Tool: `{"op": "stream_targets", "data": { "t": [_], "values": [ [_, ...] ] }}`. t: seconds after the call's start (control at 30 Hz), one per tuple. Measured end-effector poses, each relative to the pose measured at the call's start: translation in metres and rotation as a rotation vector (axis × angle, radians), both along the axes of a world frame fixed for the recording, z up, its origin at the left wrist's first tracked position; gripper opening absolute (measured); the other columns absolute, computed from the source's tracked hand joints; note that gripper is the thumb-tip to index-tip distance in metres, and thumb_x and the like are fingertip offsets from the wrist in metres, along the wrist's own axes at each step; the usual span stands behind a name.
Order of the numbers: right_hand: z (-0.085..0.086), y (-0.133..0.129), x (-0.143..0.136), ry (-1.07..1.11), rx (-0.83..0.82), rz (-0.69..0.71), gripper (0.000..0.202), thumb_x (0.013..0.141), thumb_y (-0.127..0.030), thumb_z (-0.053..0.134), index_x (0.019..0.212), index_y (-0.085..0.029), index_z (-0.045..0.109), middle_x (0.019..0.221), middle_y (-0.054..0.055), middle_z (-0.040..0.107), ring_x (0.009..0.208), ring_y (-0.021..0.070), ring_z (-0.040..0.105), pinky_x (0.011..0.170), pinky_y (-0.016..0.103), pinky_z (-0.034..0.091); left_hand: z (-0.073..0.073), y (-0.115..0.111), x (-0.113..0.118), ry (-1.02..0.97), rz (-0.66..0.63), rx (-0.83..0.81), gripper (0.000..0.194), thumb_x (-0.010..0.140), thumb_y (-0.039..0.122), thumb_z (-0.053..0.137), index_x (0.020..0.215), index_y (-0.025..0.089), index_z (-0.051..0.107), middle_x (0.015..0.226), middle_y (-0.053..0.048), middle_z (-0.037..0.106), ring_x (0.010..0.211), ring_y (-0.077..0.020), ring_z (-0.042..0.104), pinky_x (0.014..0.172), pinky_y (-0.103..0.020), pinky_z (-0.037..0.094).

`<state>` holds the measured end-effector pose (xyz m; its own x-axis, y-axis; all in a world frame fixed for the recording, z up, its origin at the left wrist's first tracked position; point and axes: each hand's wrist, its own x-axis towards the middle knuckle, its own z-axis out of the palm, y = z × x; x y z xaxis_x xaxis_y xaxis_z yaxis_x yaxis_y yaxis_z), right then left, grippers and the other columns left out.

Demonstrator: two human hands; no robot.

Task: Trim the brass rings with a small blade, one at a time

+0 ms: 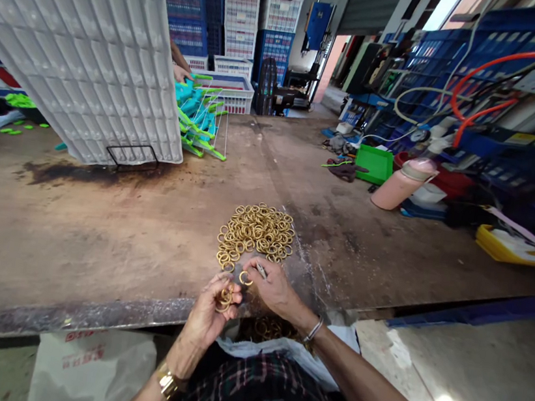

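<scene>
My left hand [214, 302] is closed around a few gold-coloured rings [223, 299] at the near edge of the table. Beside it on the right, my right hand [273, 285] pinches a single gold ring [246, 278] at the fingertips. A small pointed metal tool [261, 270] also sticks out between its fingers. Just beyond both hands lies a heap of similar rings [258, 229]. Below the table edge, an open white bag [258, 345] in the lap has more rings inside, partly hidden by my right forearm.
A tall stack of white ridged trays [95, 46] leans at left. Behind it another person's hand [180, 72] is near turquoise and green parts [199, 119]. A pink bottle [401, 185], green tray [374, 164] and yellow tray [512, 249] stand at right. Crates [239, 19] are stacked behind.
</scene>
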<state>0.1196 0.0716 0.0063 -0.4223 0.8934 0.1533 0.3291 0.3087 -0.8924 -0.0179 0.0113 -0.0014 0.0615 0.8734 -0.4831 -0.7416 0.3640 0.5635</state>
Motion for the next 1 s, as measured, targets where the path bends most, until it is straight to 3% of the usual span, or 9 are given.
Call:
{"op": "stream_targets", "data": {
  "t": [0.13, 0.3, 0.47, 0.63, 0.77, 1.0],
  "values": [
    [0.009, -0.007, -0.003, -0.027, 0.02, 0.029, 0.013, 0.079, -0.017, 0.044, 0.076, -0.017, 0.056, 0.07, -0.002, 0.056, 0.067, 0.0103, 0.051, 0.064, 0.021, 0.037, -0.001, 0.0, 0.003, 0.037, -0.062, 0.003, 0.022, 0.069, 0.03, 0.064, 0.081, 0.015, 0.054, 0.063, 0.001, 0.059, 0.051, -0.0104, 0.057, 0.035, -0.016, 0.035],
    [0.012, -0.011, -0.006, -0.01, 0.0, 0.012, 0.01, 0.077, -0.015, 0.045, 0.078, -0.018, 0.055, 0.071, -0.002, 0.055, 0.066, 0.01, 0.049, 0.062, 0.02, 0.036, -0.003, -0.001, 0.01, 0.156, -0.102, 0.117, 0.024, 0.07, 0.034, 0.066, 0.073, 0.016, 0.049, 0.055, 0.005, 0.051, 0.041, -0.005, 0.044, 0.034, -0.014, 0.028],
    [0.012, -0.009, -0.003, -0.081, -0.12, -0.062, 0.011, 0.077, -0.02, 0.045, 0.07, -0.017, 0.053, 0.062, -0.004, 0.05, 0.058, 0.009, 0.045, 0.055, 0.02, 0.032, -0.004, -0.003, 0.012, 0.601, -0.056, 0.263, 0.026, 0.076, 0.041, 0.056, 0.07, 0.017, 0.049, 0.048, 0.007, 0.046, 0.036, -0.0046, 0.037, 0.037, -0.017, 0.03],
    [0.011, -0.012, 0.002, -0.014, -0.357, 0.001, 0.033, 0.084, -0.032, 0.039, 0.056, -0.017, 0.046, 0.049, -0.005, 0.043, 0.045, 0.0067, 0.038, 0.045, 0.019, 0.027, -0.006, -0.001, 0.011, 0.919, -0.024, 0.341, 0.025, 0.078, 0.041, 0.053, 0.073, 0.017, 0.056, 0.05, 0.006, 0.047, 0.039, -0.0071, 0.04, 0.04, -0.019, 0.033],
    [0.004, -0.014, 0.002, 0.113, -0.6, -0.029, 0.036, 0.084, -0.04, 0.036, 0.057, -0.018, 0.044, 0.042, -0.007, 0.033, 0.036, 0.0054, 0.026, 0.037, 0.02, 0.018, -0.007, 0.0, 0.013, 0.892, -0.078, 0.35, 0.024, 0.077, 0.041, 0.053, 0.073, 0.017, 0.057, 0.051, 0.006, 0.047, 0.04, -0.0066, 0.038, 0.04, -0.018, 0.032],
    [0.006, -0.009, -0.001, 0.074, -0.336, -0.142, 0.022, 0.075, -0.025, 0.047, 0.054, -0.018, 0.043, 0.051, -0.006, 0.043, 0.05, 0.0075, 0.039, 0.049, 0.019, 0.029, -0.002, 0.0, 0.015, 0.659, -0.226, 0.262, 0.027, 0.077, 0.043, 0.052, 0.08, 0.017, 0.054, 0.052, 0.007, 0.045, 0.036, -0.004, 0.033, 0.034, -0.015, 0.027]
  ]
}}
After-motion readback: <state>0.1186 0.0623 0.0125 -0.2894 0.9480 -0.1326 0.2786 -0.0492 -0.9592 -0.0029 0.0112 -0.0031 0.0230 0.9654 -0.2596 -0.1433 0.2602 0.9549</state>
